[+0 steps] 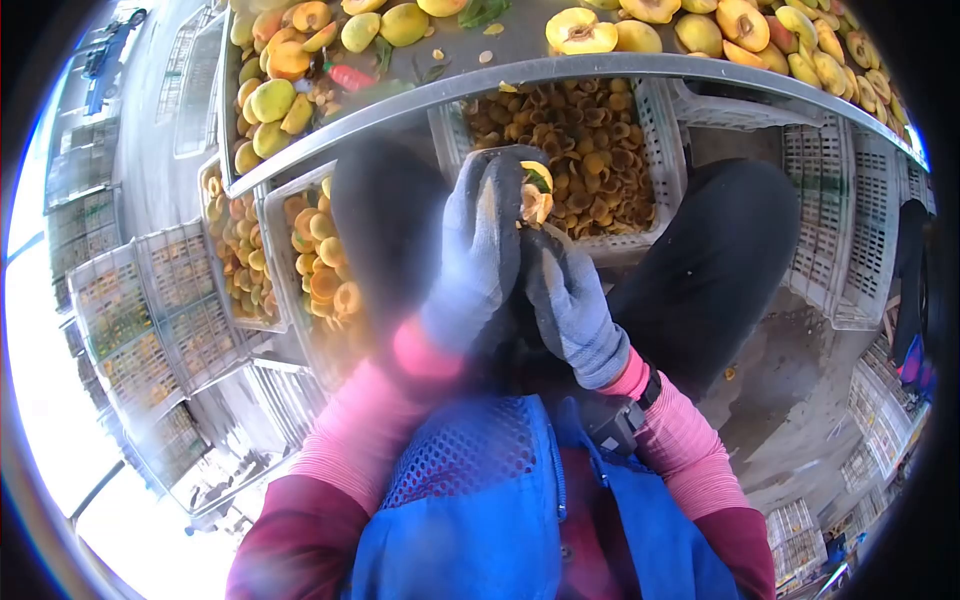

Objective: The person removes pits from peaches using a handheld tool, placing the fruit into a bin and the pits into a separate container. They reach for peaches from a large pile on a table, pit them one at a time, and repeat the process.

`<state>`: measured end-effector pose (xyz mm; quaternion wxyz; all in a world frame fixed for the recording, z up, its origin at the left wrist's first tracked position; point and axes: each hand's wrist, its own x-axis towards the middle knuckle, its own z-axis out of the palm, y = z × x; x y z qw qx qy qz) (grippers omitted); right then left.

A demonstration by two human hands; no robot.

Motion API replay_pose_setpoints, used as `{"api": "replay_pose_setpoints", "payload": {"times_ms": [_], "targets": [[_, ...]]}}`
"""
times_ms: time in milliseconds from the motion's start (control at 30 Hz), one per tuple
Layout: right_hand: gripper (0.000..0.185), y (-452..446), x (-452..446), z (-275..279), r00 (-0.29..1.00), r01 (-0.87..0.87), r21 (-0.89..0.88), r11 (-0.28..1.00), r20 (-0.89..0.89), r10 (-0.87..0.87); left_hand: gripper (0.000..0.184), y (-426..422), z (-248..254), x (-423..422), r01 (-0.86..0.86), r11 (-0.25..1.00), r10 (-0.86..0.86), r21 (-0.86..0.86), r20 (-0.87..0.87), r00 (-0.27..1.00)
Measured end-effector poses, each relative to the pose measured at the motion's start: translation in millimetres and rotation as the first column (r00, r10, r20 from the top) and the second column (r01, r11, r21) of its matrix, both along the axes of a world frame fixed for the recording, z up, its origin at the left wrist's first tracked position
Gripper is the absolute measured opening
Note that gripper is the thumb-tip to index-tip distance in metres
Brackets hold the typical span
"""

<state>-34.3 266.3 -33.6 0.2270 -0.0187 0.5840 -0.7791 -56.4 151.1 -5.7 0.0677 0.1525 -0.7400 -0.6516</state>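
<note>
My left hand (474, 240), in a grey-and-dark work glove, is closed around a cut yellow peach (537, 192). The peach shows a ragged orange-brown inside and faces to the right. Just below it, my right hand (575, 305), gloved the same way, is closed with its fingertips close to the fruit. What lies inside the right hand is hidden by its fingers. Both hands are above my lap, in front of a white crate (660, 150) full of small brown-orange scraps (590, 165).
A metal-edged table (480, 85) crosses ahead, bearing whole peaches (404, 24) and cut halves (582, 32). A red-handled object (350, 78) lies on it. Crates of peach halves (325, 262) stand at left. Stacked white crates (835, 220) are at right.
</note>
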Motion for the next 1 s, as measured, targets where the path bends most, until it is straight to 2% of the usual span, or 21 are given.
{"api": "replay_pose_setpoints", "payload": {"times_ms": [67,133,167,200,233,300,367,433,467,533,567,633,700,733,800,833,867,900,933,967,1000], "targets": [[0.030,3.1,1.2,-0.3,0.999,-0.001,0.008,1.000,0.035,0.001,0.030,-5.0,-16.9,-1.2,0.034,0.992,-0.059,-0.125,-0.198,0.978],[0.031,5.8,2.7,-6.7,1.000,0.012,-0.045,0.999,0.009,-0.011,0.027,-9.3,-3.9,-13.1,0.125,0.985,-0.119,0.117,-0.064,0.991],[0.031,6.6,4.7,-12.7,1.000,0.015,-0.111,0.994,-0.021,-0.017,0.025,-16.4,14.0,-17.7,0.123,0.898,-0.204,0.422,0.153,0.967],[0.030,11.1,-2.1,6.5,0.970,0.002,-0.193,0.981,0.240,0.045,0.023,-21.4,29.4,-21.2,0.146,0.860,-0.278,0.489,0.210,0.937],[0.029,12.8,-6.1,17.4,0.870,0.011,-0.276,0.961,0.476,0.127,0.023,-22.6,22.5,-21.4,0.252,0.918,-0.290,0.307,0.085,0.953],[0.030,14.7,-8.8,16.8,0.771,-0.019,-0.503,0.864,0.542,0.333,0.022,-22.2,3.1,-23.9,0.358,0.927,-0.372,-0.116,-0.149,0.916],[0.035,20.6,-11.0,14.6,0.641,-0.004,-0.697,0.717,0.549,0.537,0.027,-18.4,1.5,-18.0,0.314,0.945,-0.325,-0.091,-0.151,0.934],[0.041,23.9,-13.3,12.7,0.499,0.054,-0.844,0.534,0.486,0.717,0.026,-17.9,6.4,-12.4,0.283,0.955,-0.286,0.093,0.024,0.958],[0.046,20.7,-8.0,13.2,0.499,0.068,-0.805,0.590,0.540,0.678,0.028,-15.0,3.5,-13.6,0.295,0.945,-0.287,0.139,-0.077,0.955],[0.047,17.9,-5.1,11.4,0.392,0.254,-0.911,0.326,0.405,0.826,0.030,-7.8,0.9,-10.1,0.277,0.933,-0.251,0.229,-0.137,0.958],[0.047,16.6,-5.1,10.5,0.353,0.351,-0.918,0.186,0.314,0.881,0.033,-9.5,-1.4,-9.8,0.292,0.938,-0.273,0.186,-0.122,0.954],[0.050,16.2,-4.2,7.9,0.351,0.417,-0.906,0.071,0.233,0.907,0.039,-12.7,-6.0,-9.0,0.324,0.941,-0.316,0.100,-0.092,0.944],[0.050,14.6,-5.5,4.4,0.373,0.426,-0.904,-0.010,0.165,0.913,0.042,-6.8,-7.2,-8.3,0.226,0.912,-0.283,0.343,0.126,0.951],[0.050,13.8,-6.2,5.0,0.390,0.421,-0.907,0.025,0.206,0.897,0.043,3.5,-0.9,-7.3,0.002,0.774,-0.180,0.633,0.217,0.959],[0.049,11.3,-8.6,7.1,0.423,0.409,-0.908,0.094,0.280,0.862,0.044,8.3,-3.4,-8.7,-0.054,0.770,-0.115,0.636,0.221,0.968],[0.049,11.3,-9.2,7.4,0.459,0.382,-0.921,0.074,0.259,0.850,0.045,8.1,-4.5,-8.0,-0.084,0.766,-0.081,0.637,0.225,0.971],[0.049,12.5,-10.0,7.3,0.493,0.355,-0.933,0.055,0.237,0.837,0.044,4.0,-5.9,-5.7,-0.209,0.536,-0.113,0.818,0.315,0.942],[0.050,14.5,-11.1,6.7,0.526,0.326,-0.945,0.036,0.213,0.823,0.043,0.8,-22.4,6.4,0.105,0.926,-0.115,0.363,0.005,0.993],[0.049,20.0,-13.4,3.2,0.574,0.327,-0.944,-0.043,0.162,0.802,0.051,-1.5,-32.1,15.7,-0.029,0.947,-0.048,-0.321,-0.228,0.972],[0.049,22.3,-19.4,0.4,0.601,0.318,-0.948,0.029,0.225,0.767,0.059,-15.4,-37.0,25.9,0.010,0.900,-0.104,-0.435,-0.194,0.975],[0.050,20.5,-20.5,-3.9,0.533,0.374,-0.908,0.191,0.379,0.757,0.065,-28.9,-40.3,29.0,0.003,0.948,-0.046,-0.317,-0.126,0.991]]}}
